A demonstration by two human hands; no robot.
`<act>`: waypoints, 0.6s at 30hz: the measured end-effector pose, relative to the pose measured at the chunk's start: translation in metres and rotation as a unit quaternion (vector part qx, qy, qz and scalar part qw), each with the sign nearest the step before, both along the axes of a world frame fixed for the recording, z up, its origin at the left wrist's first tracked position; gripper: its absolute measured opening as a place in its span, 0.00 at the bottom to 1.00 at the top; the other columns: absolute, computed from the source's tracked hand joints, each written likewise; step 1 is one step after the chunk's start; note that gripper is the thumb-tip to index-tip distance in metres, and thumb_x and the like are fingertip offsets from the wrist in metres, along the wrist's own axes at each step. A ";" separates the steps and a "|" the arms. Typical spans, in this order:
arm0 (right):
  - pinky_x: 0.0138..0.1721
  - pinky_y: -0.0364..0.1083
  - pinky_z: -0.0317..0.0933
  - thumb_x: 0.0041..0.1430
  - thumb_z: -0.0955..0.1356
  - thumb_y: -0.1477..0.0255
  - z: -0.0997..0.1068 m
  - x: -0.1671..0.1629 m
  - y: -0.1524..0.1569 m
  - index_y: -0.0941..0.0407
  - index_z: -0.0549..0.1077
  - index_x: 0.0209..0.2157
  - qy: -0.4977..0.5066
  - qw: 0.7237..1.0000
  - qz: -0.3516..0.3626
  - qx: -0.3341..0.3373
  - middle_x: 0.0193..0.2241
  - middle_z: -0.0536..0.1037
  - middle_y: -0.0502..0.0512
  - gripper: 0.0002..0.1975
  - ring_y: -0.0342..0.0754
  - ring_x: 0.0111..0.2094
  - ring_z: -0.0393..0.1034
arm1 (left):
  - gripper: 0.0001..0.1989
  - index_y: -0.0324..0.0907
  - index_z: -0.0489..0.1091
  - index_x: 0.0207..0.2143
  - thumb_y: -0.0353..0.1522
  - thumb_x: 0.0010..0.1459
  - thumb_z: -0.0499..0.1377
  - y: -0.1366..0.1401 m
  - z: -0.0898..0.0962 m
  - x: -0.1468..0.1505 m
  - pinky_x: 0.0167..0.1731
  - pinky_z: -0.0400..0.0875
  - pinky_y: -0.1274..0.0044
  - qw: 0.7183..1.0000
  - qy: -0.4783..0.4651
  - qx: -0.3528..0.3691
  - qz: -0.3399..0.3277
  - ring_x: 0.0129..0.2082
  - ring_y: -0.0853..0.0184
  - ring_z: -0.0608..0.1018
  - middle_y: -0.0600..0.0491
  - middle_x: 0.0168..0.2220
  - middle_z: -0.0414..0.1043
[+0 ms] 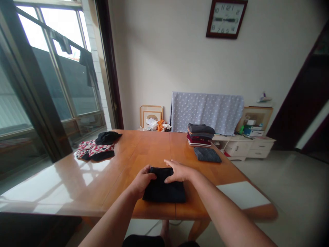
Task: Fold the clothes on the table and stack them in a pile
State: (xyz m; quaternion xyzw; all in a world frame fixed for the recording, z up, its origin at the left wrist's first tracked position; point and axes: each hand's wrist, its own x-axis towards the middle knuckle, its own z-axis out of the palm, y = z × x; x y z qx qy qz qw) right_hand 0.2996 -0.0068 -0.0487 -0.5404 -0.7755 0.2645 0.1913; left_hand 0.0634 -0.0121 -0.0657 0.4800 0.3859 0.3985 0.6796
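Note:
A folded dark garment [164, 192] lies flat on the wooden table [144, 147] near its front edge; its kind cannot be told. My left hand [144, 179] pinches the garment's far left corner, thumb on top and fingers partly hidden behind the edge. Over the far right corner is my right hand [177, 171], its thumb and fingers spread apart. Whether the right fingertips touch the cloth is hard to tell.
At the right, a stack of folded clothes [200, 134] stands behind a folded dark grey garment [207, 154]. Loose patterned clothing [95, 151] and a black cloth [108, 138] lie at the left. A white sheet [243, 194] rests near the right edge.

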 end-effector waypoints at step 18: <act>0.41 0.49 0.68 0.50 0.74 0.51 -0.028 0.019 -0.018 0.54 0.74 0.41 0.439 0.856 -0.115 -0.246 0.39 0.81 0.54 0.24 0.51 0.40 0.75 | 0.09 0.44 0.70 0.31 0.35 0.48 0.66 0.027 -0.017 -0.001 0.29 0.76 0.69 0.969 0.009 -0.229 0.088 0.23 0.60 0.78 0.51 0.25 0.75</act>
